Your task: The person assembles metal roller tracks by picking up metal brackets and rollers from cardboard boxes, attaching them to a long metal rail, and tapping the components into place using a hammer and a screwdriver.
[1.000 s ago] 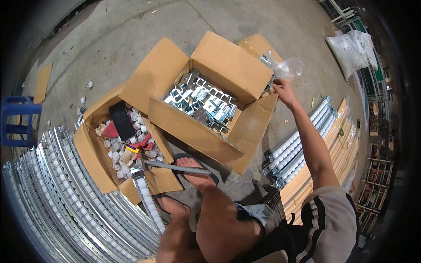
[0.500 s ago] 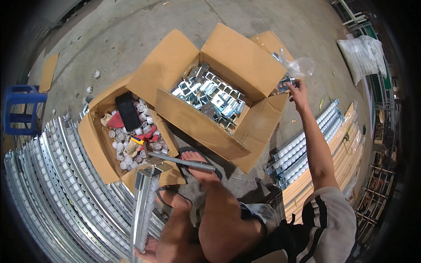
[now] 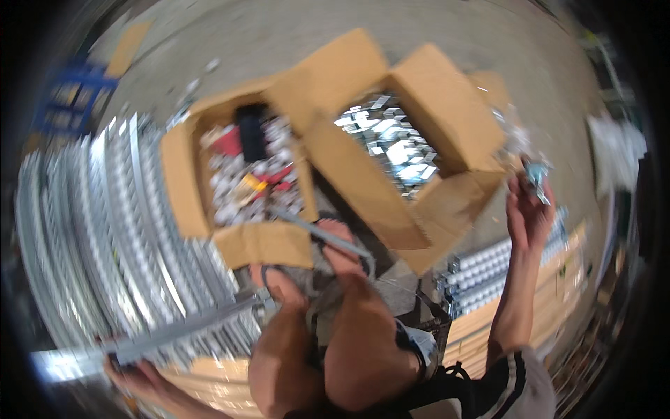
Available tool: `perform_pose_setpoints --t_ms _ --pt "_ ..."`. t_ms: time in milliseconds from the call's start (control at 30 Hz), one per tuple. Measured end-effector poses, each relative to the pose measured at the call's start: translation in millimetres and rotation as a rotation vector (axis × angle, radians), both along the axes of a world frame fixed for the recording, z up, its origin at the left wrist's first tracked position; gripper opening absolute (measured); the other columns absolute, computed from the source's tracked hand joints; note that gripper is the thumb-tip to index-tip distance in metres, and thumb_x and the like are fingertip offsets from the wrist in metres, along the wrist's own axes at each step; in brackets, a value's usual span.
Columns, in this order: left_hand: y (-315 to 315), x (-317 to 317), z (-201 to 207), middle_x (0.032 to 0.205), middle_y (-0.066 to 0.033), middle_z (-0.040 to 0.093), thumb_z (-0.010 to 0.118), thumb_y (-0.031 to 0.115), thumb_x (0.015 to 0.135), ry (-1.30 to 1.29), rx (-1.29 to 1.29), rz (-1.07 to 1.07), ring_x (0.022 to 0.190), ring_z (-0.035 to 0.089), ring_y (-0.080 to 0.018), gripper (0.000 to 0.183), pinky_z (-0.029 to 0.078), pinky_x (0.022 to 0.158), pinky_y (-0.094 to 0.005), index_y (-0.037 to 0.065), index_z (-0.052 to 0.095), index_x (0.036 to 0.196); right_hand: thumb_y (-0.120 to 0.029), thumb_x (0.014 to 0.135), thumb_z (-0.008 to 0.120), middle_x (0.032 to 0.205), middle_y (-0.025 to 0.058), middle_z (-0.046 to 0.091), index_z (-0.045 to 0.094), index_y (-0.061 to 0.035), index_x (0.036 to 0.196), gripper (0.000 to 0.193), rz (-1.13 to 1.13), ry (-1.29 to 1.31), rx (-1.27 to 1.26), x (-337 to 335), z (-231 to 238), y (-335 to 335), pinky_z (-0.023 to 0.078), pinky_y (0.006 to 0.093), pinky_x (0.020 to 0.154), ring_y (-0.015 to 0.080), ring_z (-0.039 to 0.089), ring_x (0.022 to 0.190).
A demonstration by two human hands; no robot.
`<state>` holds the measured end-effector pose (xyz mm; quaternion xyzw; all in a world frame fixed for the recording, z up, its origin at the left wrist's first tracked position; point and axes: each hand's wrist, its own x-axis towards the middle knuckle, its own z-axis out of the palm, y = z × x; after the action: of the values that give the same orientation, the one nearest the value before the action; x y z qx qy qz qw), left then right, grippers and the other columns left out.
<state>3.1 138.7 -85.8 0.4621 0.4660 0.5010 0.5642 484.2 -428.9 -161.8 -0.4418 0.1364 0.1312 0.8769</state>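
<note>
My left hand [image 3: 136, 377] is closed around a long silver metal rail [image 3: 188, 328], which lies slanted across the other rails at lower left. Out to the right, my right hand [image 3: 529, 209] is raised with its fingers curled around a small shiny metal bracket [image 3: 537, 180]; blur hides its exact shape. Left of that hand stands an open cardboard box [image 3: 373, 188] filled with shiny metal brackets [image 3: 398, 150]. Another open carton [image 3: 183, 178] holds white plastic pieces [image 3: 227, 171], a black phone [image 3: 251, 133], red cloth and a yellow-handled tool [image 3: 255, 184].
Many roller rails [image 3: 91, 230] are stacked at left, with more rails [image 3: 481, 279] and tan strips [image 3: 481, 328] at lower right. A grey metal bar [image 3: 324, 235] lies over my foot. A blue plastic stool [image 3: 73, 101] and a white sack [image 3: 618, 146] stand farther out.
My right hand has drawn back from beside the bracket box, carrying the metal bracket. My left hand has swung the rail from steep to nearly level, toward the left. The view has shifted.
</note>
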Motion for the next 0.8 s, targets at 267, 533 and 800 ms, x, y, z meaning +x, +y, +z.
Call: perform_pose_setpoints --t_ms 267,533,800 --pt "-1.1 79.6 17.8 0.102 -0.0092 0.063 0.067 0.016 0.081 0.587 0.078 -0.227 0.089 0.061 -0.0171 0.054 0.05 0.08 -0.0325 -0.004 0.053 0.129 -0.013 0.085 0.071 0.116 0.0186 0.061 0.042 -0.0008 0.14 0.063 0.535 0.161 0.132 -109.5 -11.2 165.4 0.061 0.0385 0.079 0.0269 0.068 0.093" --pt "-106.2 5.6 -122.4 0.074 -0.0127 0.067 0.073 0.02 0.066 1.349 -0.023 -0.521 0.066 0.064 -0.0233 0.047 0.052 0.064 -0.0377 -0.001 0.067 0.107 -0.008 0.094 0.065 0.108 0.0124 0.067 0.048 -0.0044 0.132 0.043 0.636 0.159 -0.198 -108.8 -57.8 199.3 0.057 0.0349 0.083 0.0225 0.069 0.096" --pt "-182.3 -105.3 -214.7 0.081 -0.0184 0.067 0.078 0.024 0.066 1.426 -0.012 -0.679 0.072 0.066 -0.0366 0.053 0.054 0.069 -0.0428 0.003 0.066 0.114 -0.009 0.096 0.067 0.105 0.0102 0.064 0.048 -0.0026 0.131 0.041 0.574 0.051 -0.389 -94.5 -88.1 238.7 0.056 0.0306 0.068 0.0182 0.068 0.084"
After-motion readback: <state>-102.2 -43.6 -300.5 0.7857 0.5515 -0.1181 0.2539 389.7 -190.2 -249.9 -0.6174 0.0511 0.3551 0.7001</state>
